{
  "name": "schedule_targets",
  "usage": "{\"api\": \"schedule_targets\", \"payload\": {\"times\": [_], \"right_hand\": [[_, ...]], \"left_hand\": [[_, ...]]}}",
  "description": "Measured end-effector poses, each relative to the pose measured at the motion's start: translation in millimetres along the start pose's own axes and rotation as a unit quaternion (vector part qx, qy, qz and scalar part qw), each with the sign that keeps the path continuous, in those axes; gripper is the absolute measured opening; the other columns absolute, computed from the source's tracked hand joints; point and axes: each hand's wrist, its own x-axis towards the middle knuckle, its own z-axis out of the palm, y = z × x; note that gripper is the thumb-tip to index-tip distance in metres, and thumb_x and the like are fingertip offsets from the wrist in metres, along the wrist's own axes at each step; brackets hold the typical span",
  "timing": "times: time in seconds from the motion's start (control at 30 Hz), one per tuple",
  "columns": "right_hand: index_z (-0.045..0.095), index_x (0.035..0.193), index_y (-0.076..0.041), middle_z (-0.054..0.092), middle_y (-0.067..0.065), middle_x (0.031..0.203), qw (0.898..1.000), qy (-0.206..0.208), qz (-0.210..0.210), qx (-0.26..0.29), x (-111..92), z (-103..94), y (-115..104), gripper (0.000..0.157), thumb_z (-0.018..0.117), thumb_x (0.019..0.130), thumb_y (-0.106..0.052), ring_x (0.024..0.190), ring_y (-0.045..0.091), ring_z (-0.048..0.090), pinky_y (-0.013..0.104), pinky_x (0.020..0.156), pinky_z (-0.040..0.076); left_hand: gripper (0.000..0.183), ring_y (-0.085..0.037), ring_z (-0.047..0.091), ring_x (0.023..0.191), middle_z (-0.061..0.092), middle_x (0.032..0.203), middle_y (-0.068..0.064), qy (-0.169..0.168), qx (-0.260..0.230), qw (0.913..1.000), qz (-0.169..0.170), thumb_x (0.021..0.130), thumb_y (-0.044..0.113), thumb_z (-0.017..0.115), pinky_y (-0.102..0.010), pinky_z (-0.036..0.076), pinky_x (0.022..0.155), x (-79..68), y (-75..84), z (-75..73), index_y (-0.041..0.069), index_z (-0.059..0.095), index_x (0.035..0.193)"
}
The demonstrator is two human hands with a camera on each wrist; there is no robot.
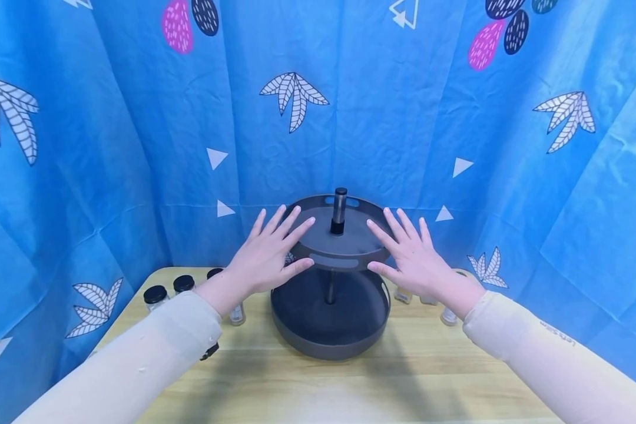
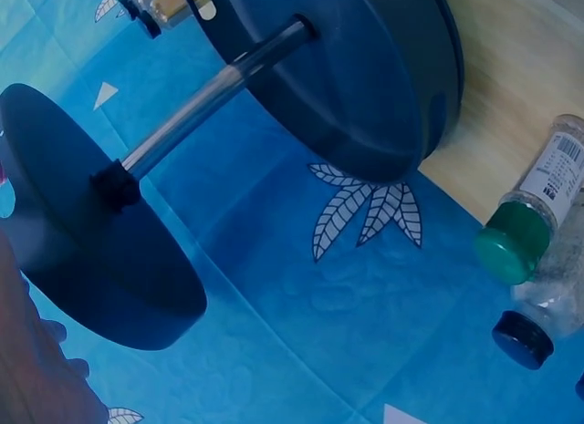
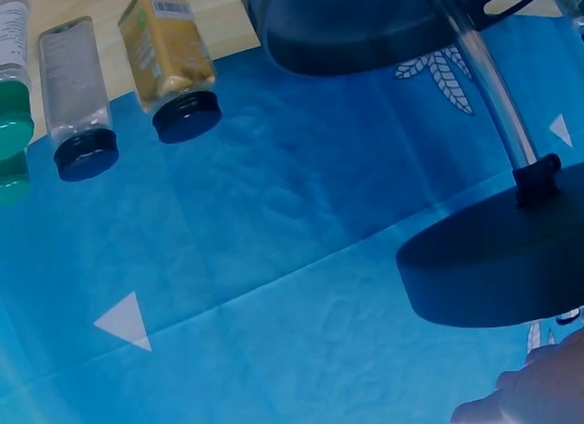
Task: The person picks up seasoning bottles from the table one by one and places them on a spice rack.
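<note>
A dark grey two-tier round tray stand (image 1: 330, 351) stands on the wooden table, with a metal post (image 1: 340, 206) rising through its middle. Both tiers hold nothing that I can see. My left hand (image 1: 262, 259) is held out, fingers spread, by the left side of the upper tier (image 1: 344, 247). On the opposite side my right hand (image 1: 417, 265) is spread likewise. Neither hand holds anything; whether fingertips touch the rim, I cannot tell. In the wrist views, parts of the left hand (image 2: 46, 351) and right hand (image 3: 538, 392) appear near the upper tier.
Black-capped jars (image 1: 156, 295) stand at the table's left, partly behind my left arm. A green-capped bottle (image 2: 538, 205) is among them. On the right are a yellow-filled jar (image 3: 169, 50) and a clear jar (image 3: 75, 87). A blue patterned curtain (image 1: 297, 159) surrounds the table (image 1: 429, 377).
</note>
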Motion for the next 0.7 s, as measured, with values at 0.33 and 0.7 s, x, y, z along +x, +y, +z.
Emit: {"api": "schedule_targets", "payload": {"times": [0.33, 0.7], "right_hand": [[0.010, 0.162, -0.033, -0.002, 0.008, 0.169, 1.000, 0.003, -0.010, 0.008, 0.5, 5.6, -1.1, 0.083, 0.045, 0.096, -0.068, 0.153, 0.033, -0.008, 0.066, 0.116, -0.011], [0.010, 0.162, -0.032, -0.003, 0.006, 0.169, 1.000, 0.001, -0.016, 0.021, 0.1, 5.9, -5.2, 0.083, 0.047, 0.096, -0.067, 0.153, 0.035, -0.006, 0.064, 0.117, -0.011]], "left_hand": [[0.081, -0.030, -0.002, 0.154, 0.004, 0.168, -0.003, 0.003, -0.004, 0.9999, 0.011, 0.095, 0.076, 0.030, -0.054, -0.010, 0.121, 1.5, 1.3, 5.5, 0.033, 0.009, 0.162], [0.081, -0.032, 0.001, 0.154, 0.006, 0.168, -0.004, 0.009, -0.008, 0.9998, 0.017, 0.095, 0.076, 0.028, -0.055, -0.006, 0.122, 0.4, -0.5, 11.2, 0.032, 0.011, 0.162]]}}
